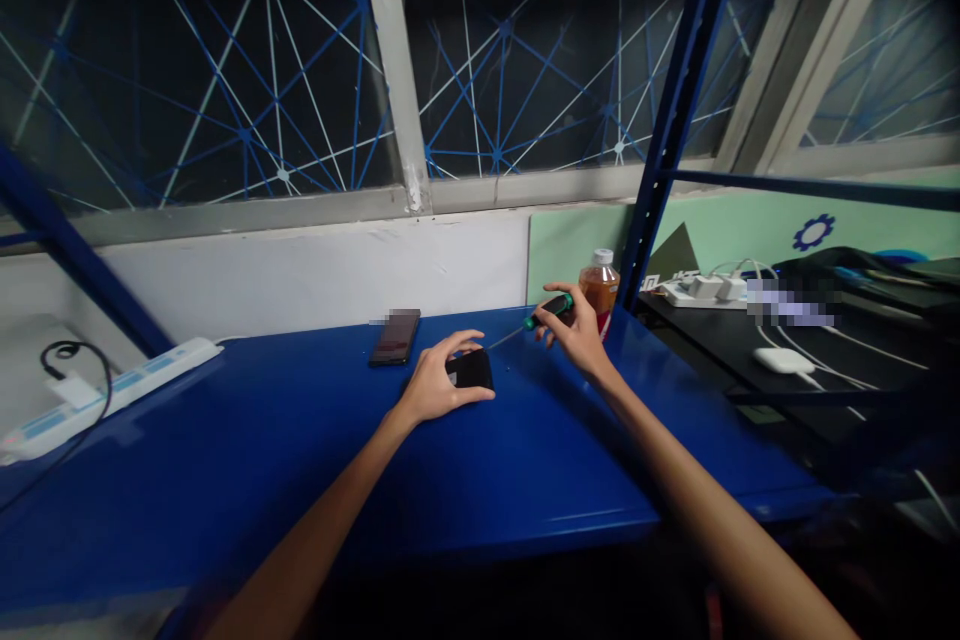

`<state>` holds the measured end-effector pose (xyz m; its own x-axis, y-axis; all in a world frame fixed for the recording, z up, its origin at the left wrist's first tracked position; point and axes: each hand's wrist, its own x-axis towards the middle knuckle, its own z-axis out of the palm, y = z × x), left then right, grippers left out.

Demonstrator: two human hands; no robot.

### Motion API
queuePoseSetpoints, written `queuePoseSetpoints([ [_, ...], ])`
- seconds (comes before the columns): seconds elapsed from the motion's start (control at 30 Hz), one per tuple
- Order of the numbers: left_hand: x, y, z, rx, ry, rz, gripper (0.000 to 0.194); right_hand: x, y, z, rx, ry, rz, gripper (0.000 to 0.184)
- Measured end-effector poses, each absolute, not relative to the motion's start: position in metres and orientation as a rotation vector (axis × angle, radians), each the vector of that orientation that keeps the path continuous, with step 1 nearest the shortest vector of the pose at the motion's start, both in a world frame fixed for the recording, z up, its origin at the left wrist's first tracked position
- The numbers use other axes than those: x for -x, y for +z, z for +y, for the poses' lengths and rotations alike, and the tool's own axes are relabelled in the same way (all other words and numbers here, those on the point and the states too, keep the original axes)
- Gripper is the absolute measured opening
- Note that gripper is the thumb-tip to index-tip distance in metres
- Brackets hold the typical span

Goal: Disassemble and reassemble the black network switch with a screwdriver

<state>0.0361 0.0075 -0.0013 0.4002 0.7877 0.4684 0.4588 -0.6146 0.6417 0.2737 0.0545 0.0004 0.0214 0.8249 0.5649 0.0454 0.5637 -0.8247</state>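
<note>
My left hand is wrapped around a small black box-like object on the blue table, thumb along its near side and fingers over the far side. Its exact kind is too small to tell. In my right hand is a screwdriver with a green and black handle, held by the fingers. The thin metal shaft slants down to the left, its tip at or close to the far right corner of the black object; contact is unclear. A tiny dark piece lies on the table just right of the object.
A dark phone lies behind my left hand. Beyond my right hand stands a drink bottle with a white cap. A white power strip rests at the left of the blue table. Blue rack posts rise nearby; a black table holds cables.
</note>
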Motion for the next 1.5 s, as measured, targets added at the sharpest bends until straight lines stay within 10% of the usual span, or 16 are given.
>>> queuePoseSetpoints([
  [1.5, -0.039, -0.027, 0.009, -2.363, 0.793, 1.372, 0.090, -0.278, -0.038, 0.069, 1.018, 1.059, -1.344, 0.037],
])
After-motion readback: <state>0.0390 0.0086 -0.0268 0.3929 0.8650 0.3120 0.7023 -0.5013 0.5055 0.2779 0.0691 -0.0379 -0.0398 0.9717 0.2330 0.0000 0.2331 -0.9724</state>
